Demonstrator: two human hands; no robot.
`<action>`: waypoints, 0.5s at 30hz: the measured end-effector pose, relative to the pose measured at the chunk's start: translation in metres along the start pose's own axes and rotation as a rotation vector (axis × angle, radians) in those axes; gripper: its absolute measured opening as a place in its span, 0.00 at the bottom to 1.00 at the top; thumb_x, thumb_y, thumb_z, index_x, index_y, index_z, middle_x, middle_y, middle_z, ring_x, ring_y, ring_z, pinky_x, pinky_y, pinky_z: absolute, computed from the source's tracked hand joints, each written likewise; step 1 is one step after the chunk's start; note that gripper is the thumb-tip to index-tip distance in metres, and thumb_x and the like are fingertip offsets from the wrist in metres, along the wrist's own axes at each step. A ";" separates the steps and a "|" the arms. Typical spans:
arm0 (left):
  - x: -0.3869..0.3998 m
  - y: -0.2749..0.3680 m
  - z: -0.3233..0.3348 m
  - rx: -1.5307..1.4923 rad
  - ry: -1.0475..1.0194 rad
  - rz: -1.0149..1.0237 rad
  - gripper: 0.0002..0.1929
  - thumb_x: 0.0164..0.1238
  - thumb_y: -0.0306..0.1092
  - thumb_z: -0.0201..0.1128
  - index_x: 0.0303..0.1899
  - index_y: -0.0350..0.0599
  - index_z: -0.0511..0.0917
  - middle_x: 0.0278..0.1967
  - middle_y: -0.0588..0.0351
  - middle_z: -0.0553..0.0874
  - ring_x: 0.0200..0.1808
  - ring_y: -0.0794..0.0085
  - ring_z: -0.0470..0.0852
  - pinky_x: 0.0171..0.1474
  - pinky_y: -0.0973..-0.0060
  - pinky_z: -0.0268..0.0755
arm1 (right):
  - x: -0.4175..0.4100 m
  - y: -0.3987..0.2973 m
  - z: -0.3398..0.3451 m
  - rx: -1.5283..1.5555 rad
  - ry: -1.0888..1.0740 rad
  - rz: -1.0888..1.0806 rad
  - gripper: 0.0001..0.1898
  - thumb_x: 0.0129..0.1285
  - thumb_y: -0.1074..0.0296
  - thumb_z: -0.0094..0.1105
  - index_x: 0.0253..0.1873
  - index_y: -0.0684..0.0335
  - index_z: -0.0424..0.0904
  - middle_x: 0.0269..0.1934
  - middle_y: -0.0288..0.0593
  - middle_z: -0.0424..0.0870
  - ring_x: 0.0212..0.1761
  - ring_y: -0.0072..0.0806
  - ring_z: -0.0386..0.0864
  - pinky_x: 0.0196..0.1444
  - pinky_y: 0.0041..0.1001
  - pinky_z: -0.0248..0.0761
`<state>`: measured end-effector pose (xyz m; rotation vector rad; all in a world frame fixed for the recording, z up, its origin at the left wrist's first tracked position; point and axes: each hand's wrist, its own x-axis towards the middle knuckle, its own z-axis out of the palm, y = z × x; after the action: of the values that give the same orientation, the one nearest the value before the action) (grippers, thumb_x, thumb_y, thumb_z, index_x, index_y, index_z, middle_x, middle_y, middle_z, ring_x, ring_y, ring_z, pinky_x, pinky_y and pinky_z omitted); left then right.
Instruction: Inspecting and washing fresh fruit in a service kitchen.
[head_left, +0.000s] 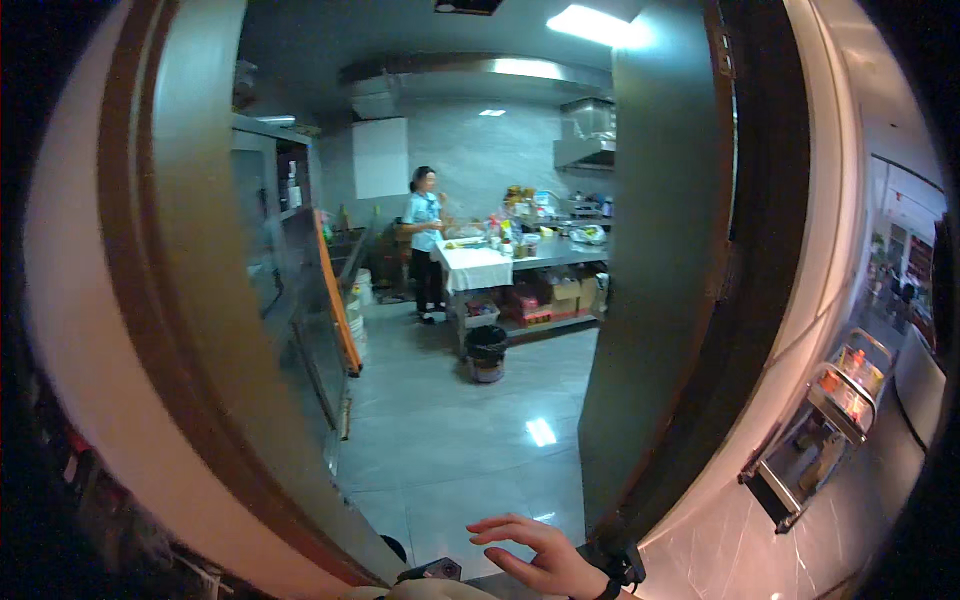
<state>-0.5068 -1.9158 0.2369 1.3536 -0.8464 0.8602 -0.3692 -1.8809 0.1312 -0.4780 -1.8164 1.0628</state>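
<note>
My right hand (536, 553) is at the bottom centre, its fingers spread and slightly bent, with nothing in it. It wears a black wristband, and a black device sits by the wrist. Left of it, part of a forearm (435, 590) with a dark device (431, 570) shows at the lower edge; my left hand itself is out of view. Before me is an open doorway onto a tiled kitchen floor (465, 442). Neither hand is seen touching the door panel (652, 247) on the right.
A person (425, 225) stands by a steel worktable (559, 251) with a white cloth (480, 268). A black-lined bin (486, 364) stands in front. Cardboard boxes (566, 298) fill the lower shelf. An orange bar (335, 292) leans at left. Outside, right, is a trolley (840, 409) with bottles.
</note>
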 end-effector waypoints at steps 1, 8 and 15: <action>-0.002 0.003 -0.006 -0.031 -0.002 -0.003 0.12 0.57 0.22 0.65 0.43 0.33 0.76 0.45 0.34 0.78 0.37 0.54 0.82 0.38 0.68 0.76 | 0.007 0.000 0.003 -0.050 0.025 -0.027 0.09 0.61 0.78 0.56 0.46 0.66 0.77 0.47 0.49 0.78 0.49 0.41 0.76 0.50 0.32 0.69; -0.009 0.001 -0.046 -0.319 -0.062 0.060 0.13 0.57 0.22 0.65 0.44 0.32 0.76 0.45 0.31 0.79 0.25 0.59 0.80 0.24 0.71 0.71 | 0.017 0.012 0.005 -0.108 0.103 0.063 0.12 0.61 0.78 0.55 0.50 0.64 0.78 0.53 0.47 0.77 0.55 0.35 0.75 0.54 0.28 0.68; -0.026 -0.006 -0.082 -0.624 -0.142 0.053 0.17 0.57 0.25 0.66 0.48 0.30 0.75 0.46 0.33 0.79 0.30 0.55 0.82 0.28 0.68 0.72 | 0.014 0.006 0.007 -0.208 0.260 0.226 0.10 0.62 0.76 0.55 0.49 0.64 0.79 0.52 0.47 0.78 0.54 0.34 0.75 0.54 0.29 0.68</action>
<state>-0.5124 -1.8347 0.2076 0.8485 -1.1488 0.4781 -0.3831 -1.8710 0.1322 -0.9214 -1.6736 0.9151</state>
